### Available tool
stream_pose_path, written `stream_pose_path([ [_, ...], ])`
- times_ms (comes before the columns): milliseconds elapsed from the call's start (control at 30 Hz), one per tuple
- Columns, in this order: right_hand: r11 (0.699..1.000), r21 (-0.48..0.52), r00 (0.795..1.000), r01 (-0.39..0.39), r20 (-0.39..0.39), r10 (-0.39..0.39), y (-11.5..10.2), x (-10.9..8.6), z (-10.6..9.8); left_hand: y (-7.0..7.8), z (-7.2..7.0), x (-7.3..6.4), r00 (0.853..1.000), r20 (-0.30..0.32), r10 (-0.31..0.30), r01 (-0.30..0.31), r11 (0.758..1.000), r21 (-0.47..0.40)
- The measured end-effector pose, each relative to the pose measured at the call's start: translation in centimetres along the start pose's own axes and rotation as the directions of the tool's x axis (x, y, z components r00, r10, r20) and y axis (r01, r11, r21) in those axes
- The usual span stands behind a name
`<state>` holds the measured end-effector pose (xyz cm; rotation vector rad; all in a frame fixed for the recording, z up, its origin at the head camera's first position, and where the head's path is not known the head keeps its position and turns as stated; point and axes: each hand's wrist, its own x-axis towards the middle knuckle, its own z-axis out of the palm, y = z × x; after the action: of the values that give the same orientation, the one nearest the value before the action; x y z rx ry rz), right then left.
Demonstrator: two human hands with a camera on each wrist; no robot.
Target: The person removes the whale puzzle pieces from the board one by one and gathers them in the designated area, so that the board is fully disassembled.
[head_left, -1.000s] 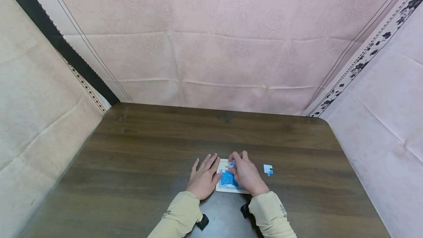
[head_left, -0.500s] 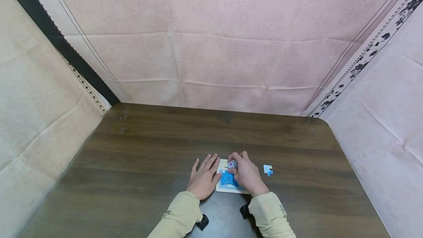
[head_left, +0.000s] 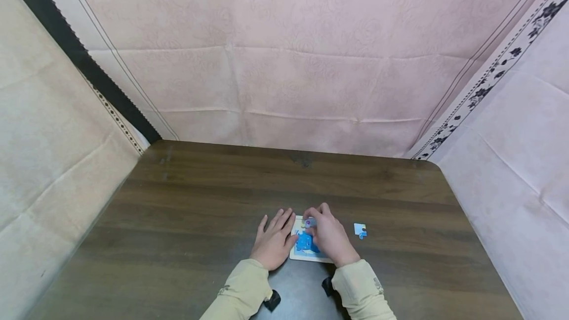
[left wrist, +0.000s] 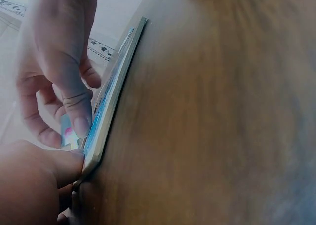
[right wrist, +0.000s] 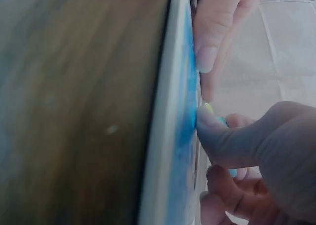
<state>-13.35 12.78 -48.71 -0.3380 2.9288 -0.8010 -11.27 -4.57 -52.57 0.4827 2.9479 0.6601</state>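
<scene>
A small jigsaw puzzle board (head_left: 311,259) with a pale rim and a blue picture lies on the table between the hands. My left hand (head_left: 274,242) rests with spread fingers at its left side, the thumb lying on the rim. Over the board's upper part, my right hand (head_left: 332,237) pinches a puzzle piece (head_left: 309,222) between thumb and fingers. In the left wrist view this puzzle piece (left wrist: 67,131), with a pink spot, stands tilted at the board's surface near the left thumb (left wrist: 69,164). The right fingers partly hide it in the right wrist view.
A loose blue and white puzzle piece (head_left: 360,230) lies on the brown wooden table (head_left: 200,201), right of the board. Pale patterned cloth (head_left: 284,78) hangs behind the table and along both sides.
My right hand has shifted slightly left with the pinched puzzle piece, whose tilt has changed a little. My left hand and the loose piece stay in place.
</scene>
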Motion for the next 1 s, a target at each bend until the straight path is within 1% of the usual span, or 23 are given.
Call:
stream_pose_path([
  [133, 1.000, -0.020, 1.000, 0.018, 0.003, -0.018, -0.1, 0.1, 0.0, -0.1, 0.1, 0.0, 1.000, -0.006, 0.008, -0.008, 1.000, 0.001],
  [233, 1.000, -0.004, 1.000, 0.014, -0.001, -0.014, -0.1, 0.0, 0.0, -0.2, 0.1, 0.0, 1.000, -0.010, 0.010, -0.010, 1.000, 0.003],
  [367, 0.996, 0.087, 0.999, 0.005, -0.034, -0.002, 0.1, -0.1, -0.1, -0.2, 0.0, 0.0, 1.000, -0.003, 0.005, -0.005, 1.000, 0.000],
  [500, 0.983, 0.185, 0.996, 0.007, -0.088, 0.009, 0.4, -0.3, -0.6, 0.0, -0.2, -0.1, 1.000, 0.000, 0.000, 0.000, 1.000, -0.004],
  [567, 0.976, 0.218, 0.994, -0.005, -0.105, 0.029, 0.7, -0.6, -1.0, 0.0, -0.2, -0.1, 1.000, -0.001, -0.001, 0.001, 1.000, -0.004],
  [633, 0.969, 0.245, 0.991, -0.039, -0.113, 0.069, 1.1, -0.8, -1.5, 0.0, -0.1, -0.2, 1.000, 0.000, -0.005, 0.005, 1.000, -0.002],
  [800, 0.941, 0.297, 0.973, -0.160, -0.115, 0.202, 2.5, -1.4, -3.6, 0.0, 0.1, -0.2, 1.000, -0.020, 0.000, 0.001, 1.000, 0.006],
  [900, 0.932, 0.309, 0.962, -0.190, -0.128, 0.239, 3.8, -1.9, -5.3, -0.1, 0.2, -0.2, 0.999, -0.034, 0.003, -0.003, 1.000, 0.010],
  [1000, 0.934, 0.293, 0.955, -0.206, -0.150, 0.257, 5.3, -2.5, -6.9, -0.1, 0.3, -0.2, 0.999, -0.039, 0.006, -0.005, 1.000, 0.011],
])
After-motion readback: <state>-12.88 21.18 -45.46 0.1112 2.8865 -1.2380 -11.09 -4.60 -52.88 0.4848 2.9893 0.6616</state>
